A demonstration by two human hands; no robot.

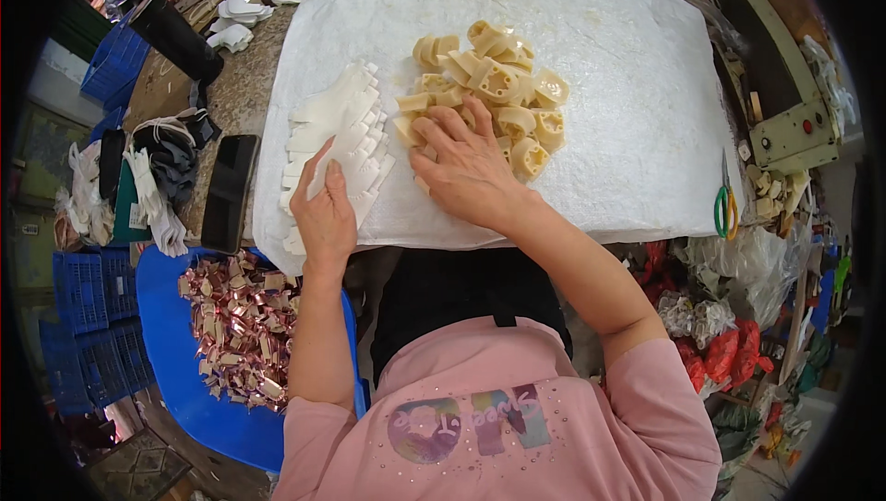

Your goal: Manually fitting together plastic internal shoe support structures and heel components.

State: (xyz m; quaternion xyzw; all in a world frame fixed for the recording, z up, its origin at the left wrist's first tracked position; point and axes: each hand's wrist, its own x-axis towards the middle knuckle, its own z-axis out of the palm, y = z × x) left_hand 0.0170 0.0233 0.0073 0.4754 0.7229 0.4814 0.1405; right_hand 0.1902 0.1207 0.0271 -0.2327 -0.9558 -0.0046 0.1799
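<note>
My left hand (325, 215) is at the near edge of overlapping white cut-out pieces (346, 118) with stepped, notched edges. Its thumb and fingers close on one of these white pieces, and part of the grip is hidden. To the right of them, my right hand (469, 169) reaches onto a heap of beige curved moulded pieces (498, 81), some with small holes. Its fingers are bent and apart, touching pieces at the near left side of the heap. The thumb is hidden under the hand. Both piles lie on a white sheet (628, 113) over the table.
A dark phone (230, 195) and a black flask (175, 35) stand along the table's left side. Scissors (725, 206) with green and orange handles lie at the right edge. Below left, a blue tub (175, 353) holds shiny copper-coloured pieces (242, 326). Plastic bags (729, 353) crowd the lower right.
</note>
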